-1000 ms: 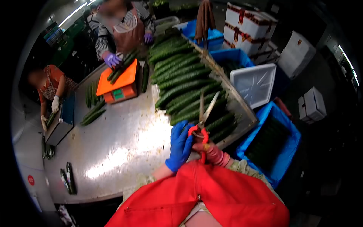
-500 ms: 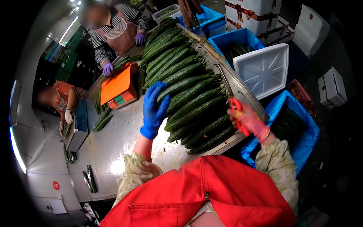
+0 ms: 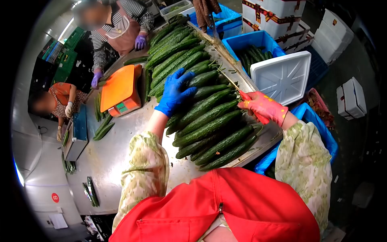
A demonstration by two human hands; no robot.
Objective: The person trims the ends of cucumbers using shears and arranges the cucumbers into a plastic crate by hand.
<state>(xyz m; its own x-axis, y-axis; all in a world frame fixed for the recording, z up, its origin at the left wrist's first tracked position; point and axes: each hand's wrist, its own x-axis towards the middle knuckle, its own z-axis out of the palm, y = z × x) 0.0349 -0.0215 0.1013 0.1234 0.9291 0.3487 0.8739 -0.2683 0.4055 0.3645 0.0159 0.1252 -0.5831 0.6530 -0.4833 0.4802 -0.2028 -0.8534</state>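
Several dark green cucumbers [image 3: 209,127] lie side by side in a long pile on the metal table [image 3: 117,157]. My left hand [image 3: 176,92], in a blue glove, rests on the left ends of cucumbers near the pile's middle, its fingers spread over them. In a pink glove, my right hand [image 3: 264,107] is wrapped round the red handles of the scissors [image 3: 244,97] at the pile's right side. The blades point up and left, by the stem ends of the cucumbers, and look nearly closed.
An orange scale [image 3: 121,89] stands left of the pile. Across the table are a co-worker in purple gloves [image 3: 140,41] and another in orange [image 3: 63,99]. Blue-lined crates [image 3: 258,38], a white lid [image 3: 281,75] and white boxes [image 3: 272,12] are at the right.
My hands have moved apart from each other, away from my apron. My left hand has come down onto the cucumbers. The scissors, earlier spread wide, now look nearly closed at the stem ends.
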